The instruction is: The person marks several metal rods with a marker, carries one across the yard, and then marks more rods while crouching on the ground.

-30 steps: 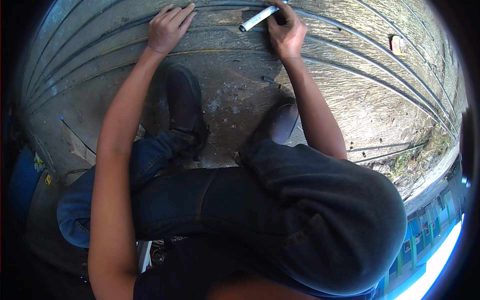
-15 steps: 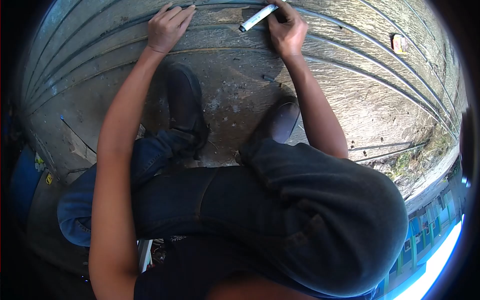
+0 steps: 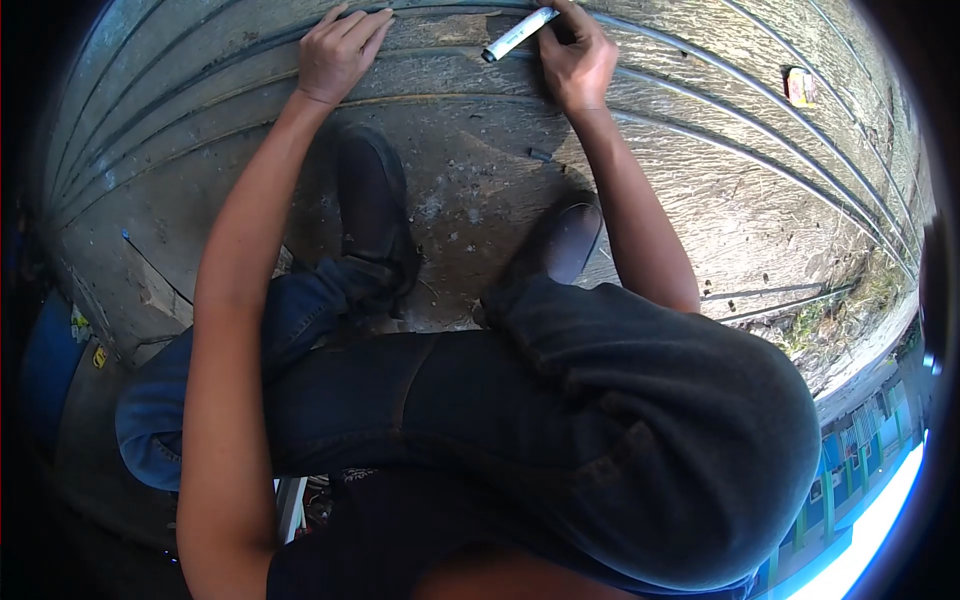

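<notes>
Nearest the camera, the person's bent leg (image 3: pixel 700 440), in dark jeans, crosses the lower part of the view. Beyond it, two dark shoes (image 3: pixel 370 195) (image 3: pixel 568 240) rest on the ground (image 3: pixel 460 225). A short dark piece (image 3: pixel 540 155) lies just beside the right shoe, toward the rods.

Long thin rods (image 3: pixel 655 36) extend from side to side ahead of the shoes (their curve is probably lens distortion). They lie roughly parallel, with gaps between them.

Left hand (image 3: pixel 336 55): palm down, fingers loosely spread. The fingertips reach an upper rod and appear to touch it; no grip on it can be confirmed.

Right hand (image 3: pixel 580 65): thumb and fingers pinch a marker (image 3: pixel 518 35). The marker is held slanted above the rods, its dark end toward the left hand. Contact between that end and a rod cannot be determined.

Change status: neither hand has shifted noticeably, and the marker keeps its slant. This suggests a steady hold rather than an active stroke.

Farther right, a small packet (image 3: pixel 800 88) lies among the rods. Grass (image 3: pixel 835 318) borders the ground beyond the rod ends.
</notes>
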